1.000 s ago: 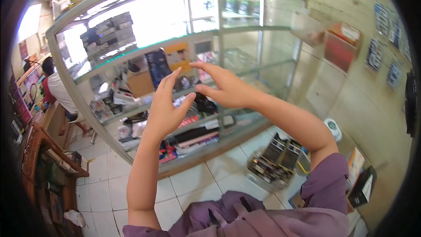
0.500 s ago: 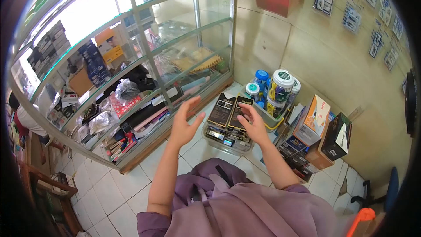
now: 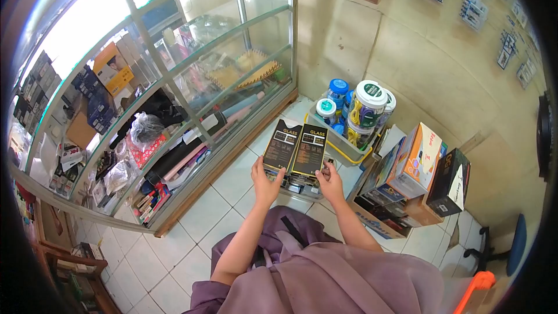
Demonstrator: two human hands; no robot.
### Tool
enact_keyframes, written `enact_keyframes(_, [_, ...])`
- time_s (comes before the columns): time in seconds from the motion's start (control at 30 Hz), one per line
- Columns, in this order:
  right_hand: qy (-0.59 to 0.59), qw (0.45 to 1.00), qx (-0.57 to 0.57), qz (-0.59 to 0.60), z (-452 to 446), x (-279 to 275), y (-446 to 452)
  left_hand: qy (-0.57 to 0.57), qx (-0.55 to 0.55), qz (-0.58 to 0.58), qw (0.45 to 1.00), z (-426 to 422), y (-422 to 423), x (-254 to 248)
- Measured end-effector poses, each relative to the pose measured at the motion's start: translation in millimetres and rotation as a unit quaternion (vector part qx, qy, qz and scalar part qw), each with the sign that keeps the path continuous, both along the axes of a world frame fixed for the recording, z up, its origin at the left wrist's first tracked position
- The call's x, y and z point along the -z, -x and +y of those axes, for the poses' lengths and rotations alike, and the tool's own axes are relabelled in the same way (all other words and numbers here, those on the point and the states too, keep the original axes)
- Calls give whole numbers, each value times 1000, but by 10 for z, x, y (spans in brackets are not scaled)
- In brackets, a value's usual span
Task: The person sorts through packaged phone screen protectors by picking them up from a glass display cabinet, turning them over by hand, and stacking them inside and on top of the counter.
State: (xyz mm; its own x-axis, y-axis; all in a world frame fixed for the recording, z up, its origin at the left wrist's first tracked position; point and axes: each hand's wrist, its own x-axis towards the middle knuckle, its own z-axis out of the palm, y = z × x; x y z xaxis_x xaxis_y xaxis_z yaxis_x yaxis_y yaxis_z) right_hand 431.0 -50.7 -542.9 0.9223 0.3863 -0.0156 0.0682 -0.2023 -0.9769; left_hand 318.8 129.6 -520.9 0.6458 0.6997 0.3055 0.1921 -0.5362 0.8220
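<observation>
Two flat black packets with gold "GLASS" lettering lie side by side over a clear plastic container [image 3: 299,194] on the floor. My left hand [image 3: 267,182] grips the lower part of the left packet [image 3: 281,146], fingers along its outer edge and thumb near its bottom corner. At the other side, my right hand [image 3: 330,182] has its thumb against the bottom of the right packet [image 3: 310,150], with the fingers curled beside it. Small boxed items show in the container below the packets. Whether the packets are lifted off the container is unclear.
Behind the container, a grey tub [image 3: 347,150] holds several lidded jars [image 3: 370,102]. Cartons [image 3: 411,160] are stacked to the right. A glass display cabinet [image 3: 218,139] runs along the left, and a blue chair [image 3: 516,244] stands far right.
Both hands, open and raised above the packets before, have come down and closed at the packets' lower edges. The view has shifted slightly.
</observation>
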Motion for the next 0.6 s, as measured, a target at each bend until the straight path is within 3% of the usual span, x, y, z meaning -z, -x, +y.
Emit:
enact_keyframes(0.13, [-16,999,15,49,77,11,-55,18,-69,52,996,89,-118,172])
enact_keyframes(0.27, [-69,987,6,142,38,-65,-108,-4,-68,55,996,183,-153,289])
enact_keyframes(0.33, [-97,981,-5,167,23,-154,-128,60,-69,43,995,189,-155,267])
enact_keyframes(0.4, [-205,944,12,258,7,-262,-130,103,-70,33,992,169,-139,211])
enact_keyframes(0.47, [-206,945,9,254,42,-320,-116,144,-71,20,987,144,-149,140])
enact_keyframes(0.53, [-207,946,6,249,112,-416,-91,255,-89,-16,963,125,-171,121])
enact_keyframes(0.6, [-191,953,-7,234,221,-498,-53,267,-103,-15,958,91,-163,112])
